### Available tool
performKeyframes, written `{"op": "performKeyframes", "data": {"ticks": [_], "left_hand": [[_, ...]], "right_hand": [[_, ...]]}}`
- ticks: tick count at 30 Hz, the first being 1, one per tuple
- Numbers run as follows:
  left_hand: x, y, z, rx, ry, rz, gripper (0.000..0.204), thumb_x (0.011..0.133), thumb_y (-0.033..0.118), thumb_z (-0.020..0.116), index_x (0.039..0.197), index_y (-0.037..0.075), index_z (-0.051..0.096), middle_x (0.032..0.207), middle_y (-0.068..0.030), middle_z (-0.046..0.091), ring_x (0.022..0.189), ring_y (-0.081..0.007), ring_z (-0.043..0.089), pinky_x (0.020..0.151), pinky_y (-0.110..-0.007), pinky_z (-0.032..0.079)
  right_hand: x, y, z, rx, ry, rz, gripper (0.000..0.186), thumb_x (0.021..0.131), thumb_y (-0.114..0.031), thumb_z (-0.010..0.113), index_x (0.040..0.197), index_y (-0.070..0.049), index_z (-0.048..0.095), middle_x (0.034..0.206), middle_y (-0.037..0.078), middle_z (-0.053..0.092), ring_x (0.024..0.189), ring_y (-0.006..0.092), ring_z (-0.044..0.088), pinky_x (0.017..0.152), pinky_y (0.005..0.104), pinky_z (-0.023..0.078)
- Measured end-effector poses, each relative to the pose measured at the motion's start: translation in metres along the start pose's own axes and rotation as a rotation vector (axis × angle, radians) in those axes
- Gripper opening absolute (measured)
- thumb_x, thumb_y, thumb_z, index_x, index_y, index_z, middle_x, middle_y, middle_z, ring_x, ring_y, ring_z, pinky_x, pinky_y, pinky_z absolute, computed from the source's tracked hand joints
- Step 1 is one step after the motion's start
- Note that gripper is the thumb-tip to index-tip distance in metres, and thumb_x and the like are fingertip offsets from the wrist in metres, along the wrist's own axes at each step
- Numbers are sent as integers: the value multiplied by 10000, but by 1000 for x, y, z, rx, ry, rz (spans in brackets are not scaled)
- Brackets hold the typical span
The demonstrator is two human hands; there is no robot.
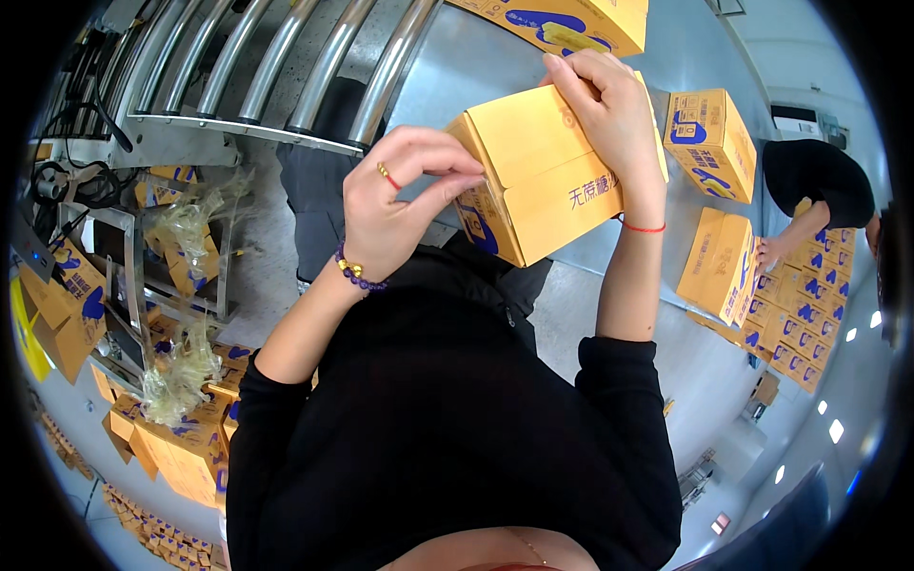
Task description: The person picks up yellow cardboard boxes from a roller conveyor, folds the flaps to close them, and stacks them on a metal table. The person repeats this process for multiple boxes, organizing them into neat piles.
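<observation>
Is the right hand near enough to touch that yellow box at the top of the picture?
Probably yes: the top box looks just beyond the right hand, and nothing seems to block the way, though that hand rests on the nearer box.

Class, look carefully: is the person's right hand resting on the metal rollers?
No, the right hand is on a yellow box, apart from the metal rollers.

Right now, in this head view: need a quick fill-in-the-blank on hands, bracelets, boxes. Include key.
1. The bare right hand is on the yellow cardboard box; the thin string bracelet at its wrist is coloured ____.
2. The purple beaded bracelet circles the person's ____ wrist.
3. A co-worker's bare hand touches another yellow box at the picture's ____ side.

Missing words: red; left; right.
</observation>
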State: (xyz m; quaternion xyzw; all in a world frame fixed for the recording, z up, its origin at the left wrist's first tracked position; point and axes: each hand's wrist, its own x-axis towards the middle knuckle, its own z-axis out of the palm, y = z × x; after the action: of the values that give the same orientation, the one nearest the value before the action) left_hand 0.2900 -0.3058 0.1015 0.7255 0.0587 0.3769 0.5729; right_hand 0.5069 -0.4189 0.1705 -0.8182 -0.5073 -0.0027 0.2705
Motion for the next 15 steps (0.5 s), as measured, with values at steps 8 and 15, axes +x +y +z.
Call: {"op": "performKeyframes", "data": {"ticks": [8,15], "left_hand": [[-1,42,-28,-268,-582,-215,140,800,63,771,854,60,642,911,-53,623,881,-198,629,819,-311,502],[7,18,-21,7,-10,-170,200,759,-19,777,939,56,731,974,-60,671,871,-180,653,754,-299,529]], "right_hand": [[0,10,1,-72,27,1,416,908,-398,643,734,-22,676,749,99,675,744,285,617,746,396,475],[-2,9,1,-104,27,-40,411,928,-385,615,777,-10,690,771,109,680,770,309,619,764,401,471]]}}
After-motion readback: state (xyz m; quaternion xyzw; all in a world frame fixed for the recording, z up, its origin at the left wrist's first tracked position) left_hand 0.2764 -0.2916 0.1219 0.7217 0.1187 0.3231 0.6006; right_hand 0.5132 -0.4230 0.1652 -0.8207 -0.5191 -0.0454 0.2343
